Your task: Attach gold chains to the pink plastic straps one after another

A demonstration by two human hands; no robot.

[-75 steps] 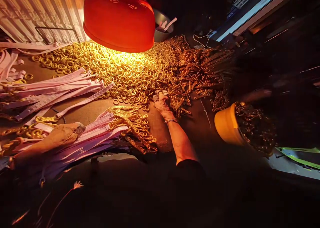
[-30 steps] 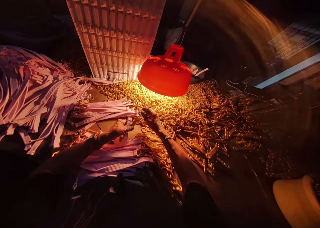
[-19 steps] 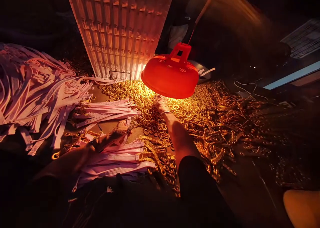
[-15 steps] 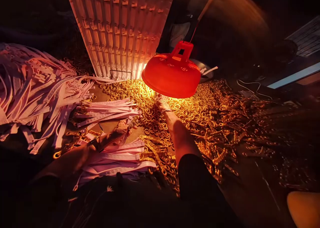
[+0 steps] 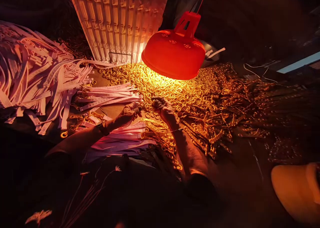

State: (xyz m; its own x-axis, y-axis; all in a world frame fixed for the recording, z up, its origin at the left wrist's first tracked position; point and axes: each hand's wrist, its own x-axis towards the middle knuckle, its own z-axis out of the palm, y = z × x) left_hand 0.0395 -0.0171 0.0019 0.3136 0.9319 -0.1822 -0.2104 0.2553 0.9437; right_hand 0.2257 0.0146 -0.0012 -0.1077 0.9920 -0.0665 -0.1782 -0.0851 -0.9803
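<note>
My left hand point(image 5: 128, 114) is closed, with the end of a pale strap in its fingers and a small gold piece showing at the fingertips; the hand hides most of that strap. My right hand point(image 5: 164, 111) is pinched a short way to its right, above the near edge of the heap of gold rings point(image 5: 180, 100). What its fingers hold is too dark and small to make out. A row of pale straps point(image 5: 125, 136) lies below my left hand, their right ends at linked gold chains point(image 5: 162, 138). Behind that hand is another bundle of straps point(image 5: 112, 96).
A red lamp point(image 5: 173, 55) hangs low over the rings. Loose straps point(image 5: 37, 75) are heaped at the left, and gold chains point(image 5: 217, 131) spread to the right. A ribbed panel point(image 5: 120, 25) stands behind. A rounded orange-lit object point(image 5: 292, 188) is at the lower right.
My right hand has drawn back from under the lamp towards my left hand, fingers pinched. My left hand still holds the strap, its fingertips now turned towards the right hand. The view has tipped down slightly.
</note>
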